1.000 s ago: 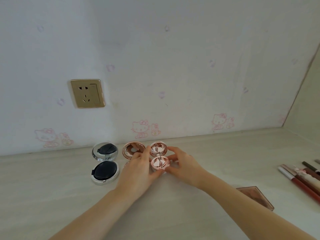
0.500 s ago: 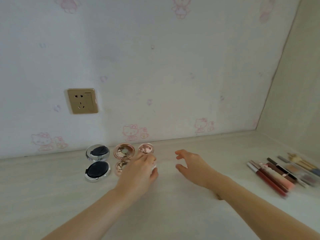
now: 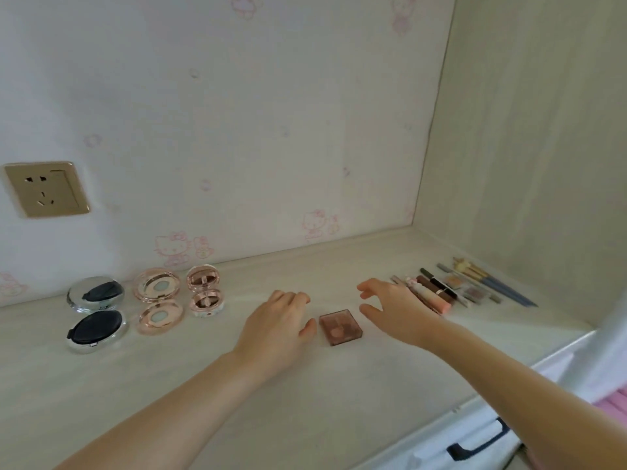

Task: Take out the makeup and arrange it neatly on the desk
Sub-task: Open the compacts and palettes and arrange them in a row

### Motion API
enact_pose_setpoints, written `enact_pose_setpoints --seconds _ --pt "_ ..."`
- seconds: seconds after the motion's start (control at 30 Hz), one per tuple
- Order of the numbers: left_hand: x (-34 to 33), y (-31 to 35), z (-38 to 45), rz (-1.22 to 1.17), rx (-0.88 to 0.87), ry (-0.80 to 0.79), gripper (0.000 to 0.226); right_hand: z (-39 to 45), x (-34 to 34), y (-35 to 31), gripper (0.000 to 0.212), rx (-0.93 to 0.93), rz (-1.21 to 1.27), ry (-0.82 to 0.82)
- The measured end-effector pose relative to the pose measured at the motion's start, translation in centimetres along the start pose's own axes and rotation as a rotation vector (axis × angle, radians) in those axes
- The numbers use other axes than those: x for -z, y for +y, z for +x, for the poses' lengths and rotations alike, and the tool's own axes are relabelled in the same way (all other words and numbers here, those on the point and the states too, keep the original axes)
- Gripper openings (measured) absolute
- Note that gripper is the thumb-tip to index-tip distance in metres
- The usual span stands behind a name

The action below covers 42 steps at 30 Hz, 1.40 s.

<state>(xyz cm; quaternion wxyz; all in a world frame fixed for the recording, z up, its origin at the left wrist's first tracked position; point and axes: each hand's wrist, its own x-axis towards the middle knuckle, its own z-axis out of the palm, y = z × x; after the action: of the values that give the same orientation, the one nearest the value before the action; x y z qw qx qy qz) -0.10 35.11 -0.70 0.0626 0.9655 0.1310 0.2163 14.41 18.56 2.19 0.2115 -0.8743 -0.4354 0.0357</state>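
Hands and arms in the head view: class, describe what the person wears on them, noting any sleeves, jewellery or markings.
Both forearms are bare as far as the frame shows, with no sleeves in view. The left hand and right hand carry no gloves, rings, watch or bracelet that can be seen. No markings show; the fingernails are too blurred to judge.

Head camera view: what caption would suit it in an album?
Two open hands, left and right, flank a square brown palette on the desk.

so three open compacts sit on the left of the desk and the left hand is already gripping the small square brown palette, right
Not quite. The head view shows the left hand open beside the small square brown palette, its fingers relaxed and not curled round it; whether the thumb touches its edge is unclear. The right hand is open too. The three open compacts do sit on the left of the desk.
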Motion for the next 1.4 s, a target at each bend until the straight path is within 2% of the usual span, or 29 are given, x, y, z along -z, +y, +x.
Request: enact_pose_setpoints --seconds 0.23,0.67,1.03,1.17,1.3,1.4 --pt "-0.8 1.6 0.4 -0.020 -0.001 -0.060 0.043 -1.1 0.1 2.7 0.041 -0.057 -0.029 -0.031" --pt "-0.9 2.2 1.0 0.023 -0.058 -0.186 0.067 -0.5 -1.0 1.6 0.052 0.070 0.013 -0.107" --pt "-1.8 2.0 1.6 0.015 -0.087 -0.195 0.061 0.0 -1.7 1.8 0.062 0.123 -0.074 -0.191" --pt "-1.9 2.1 2.4 0.037 -0.107 -0.233 0.067 0.1 -0.8 2.7 0.057 0.104 -0.139 -0.186" --pt "-1.6 3.0 4.1 0.008 -0.127 -0.286 0.070 0.1 1.3 4.7 0.051 0.058 -0.325 -0.100" --pt "-2.2 4.5 6.4 -0.033 -0.139 -0.304 0.060 0.1 3.1 6.8 0.031 0.003 -0.317 -0.043"
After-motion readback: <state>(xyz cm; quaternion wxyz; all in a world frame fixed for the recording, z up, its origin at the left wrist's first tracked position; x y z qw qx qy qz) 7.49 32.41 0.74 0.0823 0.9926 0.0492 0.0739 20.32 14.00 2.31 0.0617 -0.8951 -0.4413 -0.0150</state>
